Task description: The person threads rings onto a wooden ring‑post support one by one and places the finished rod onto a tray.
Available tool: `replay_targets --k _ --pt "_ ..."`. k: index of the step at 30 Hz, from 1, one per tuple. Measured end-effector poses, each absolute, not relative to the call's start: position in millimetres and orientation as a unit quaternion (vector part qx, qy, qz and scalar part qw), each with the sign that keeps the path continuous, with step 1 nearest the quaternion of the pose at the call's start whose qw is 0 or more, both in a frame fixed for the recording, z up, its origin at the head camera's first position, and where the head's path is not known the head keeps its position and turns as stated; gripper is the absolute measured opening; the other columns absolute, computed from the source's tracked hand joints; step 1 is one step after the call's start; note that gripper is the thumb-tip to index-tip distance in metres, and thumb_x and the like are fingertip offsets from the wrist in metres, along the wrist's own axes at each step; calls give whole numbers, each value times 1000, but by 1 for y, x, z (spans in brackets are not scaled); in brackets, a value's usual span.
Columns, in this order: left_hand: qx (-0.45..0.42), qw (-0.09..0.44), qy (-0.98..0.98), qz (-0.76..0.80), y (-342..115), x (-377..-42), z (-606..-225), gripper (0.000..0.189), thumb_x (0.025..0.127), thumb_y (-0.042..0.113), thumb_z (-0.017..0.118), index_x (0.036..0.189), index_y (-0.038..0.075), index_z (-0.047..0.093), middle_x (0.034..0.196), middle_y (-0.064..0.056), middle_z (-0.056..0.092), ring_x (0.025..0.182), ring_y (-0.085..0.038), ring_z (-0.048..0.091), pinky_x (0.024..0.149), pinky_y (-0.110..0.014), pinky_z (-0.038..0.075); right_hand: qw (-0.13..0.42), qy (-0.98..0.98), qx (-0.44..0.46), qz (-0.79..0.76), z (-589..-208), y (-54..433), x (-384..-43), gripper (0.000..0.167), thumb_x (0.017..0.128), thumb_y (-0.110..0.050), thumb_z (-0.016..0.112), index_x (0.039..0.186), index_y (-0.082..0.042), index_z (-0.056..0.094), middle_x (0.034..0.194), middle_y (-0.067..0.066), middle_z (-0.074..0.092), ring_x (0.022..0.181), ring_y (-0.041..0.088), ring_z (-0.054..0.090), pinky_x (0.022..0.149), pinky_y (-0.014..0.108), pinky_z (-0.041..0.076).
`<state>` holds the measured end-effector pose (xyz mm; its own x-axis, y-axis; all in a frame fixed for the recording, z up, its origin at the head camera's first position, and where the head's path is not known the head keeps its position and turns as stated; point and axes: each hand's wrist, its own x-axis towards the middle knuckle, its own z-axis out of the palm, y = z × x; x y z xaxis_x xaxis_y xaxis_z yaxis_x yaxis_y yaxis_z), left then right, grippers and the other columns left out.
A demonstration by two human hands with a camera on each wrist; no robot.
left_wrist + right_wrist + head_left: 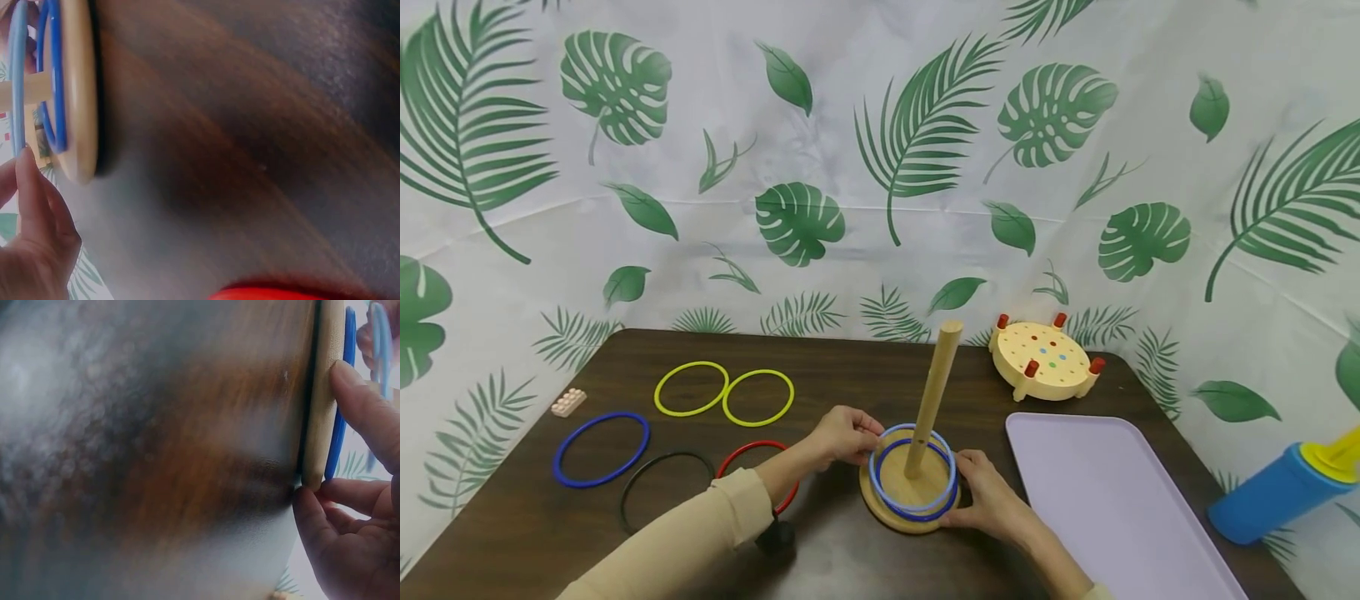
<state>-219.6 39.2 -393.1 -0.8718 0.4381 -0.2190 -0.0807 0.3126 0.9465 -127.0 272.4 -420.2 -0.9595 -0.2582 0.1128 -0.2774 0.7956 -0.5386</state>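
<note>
A wooden peg stand, with an upright peg (938, 367) on a round base (81, 94), stands on the table. My left hand (846, 435) pinches a light blue ring (17, 75) between thumb and fingers at its left side. The ring is around the peg, raised above the base. Below it, a dark blue ring (57, 81) encircles the peg near the base. My right hand (988, 500) grips the edge of the base, thumb and fingers spread along its rim in the right wrist view.
Left on the dark table lie two yellow rings (790, 392), a blue ring (559, 467), a black ring (625, 500) and a red ring (730, 458), beside a small pink block (568, 402). To the right are a lilac tray (1097, 492), a pegged round board (1045, 358) and a blue cylinder (1270, 492).
</note>
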Motion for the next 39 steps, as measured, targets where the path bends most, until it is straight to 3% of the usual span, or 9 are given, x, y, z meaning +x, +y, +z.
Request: replay_targets --k 5,18,39 --pt "118 223 795 552 43 -218 -395 12 81 -1 67 92 -5 68 74 -4 67 56 -7 59 57 -28 57 10 -948 136 289 -420 272 -127 87 59 -28 88 128 8 50 117 20 50 109 32 51 89 48 47" --pt "124 214 804 541 46 -219 -404 9 82 2 69 89 -2 69 72 -4 65 56 -9 62 55 -27 57 6 -949 128 289 -419 270 -128 86 58 -27 89 127 8 51 118 22 50 111 36 51 91 53 45" --pt "188 146 839 490 48 -221 -410 9 81 11 73 81 2 69 68 -3 66 54 -13 63 49 -23 54 -4 -944 110 312 -420 270 -127 89 59 -28 89 128 12 48 121 21 49 112 34 51 92 49 46"
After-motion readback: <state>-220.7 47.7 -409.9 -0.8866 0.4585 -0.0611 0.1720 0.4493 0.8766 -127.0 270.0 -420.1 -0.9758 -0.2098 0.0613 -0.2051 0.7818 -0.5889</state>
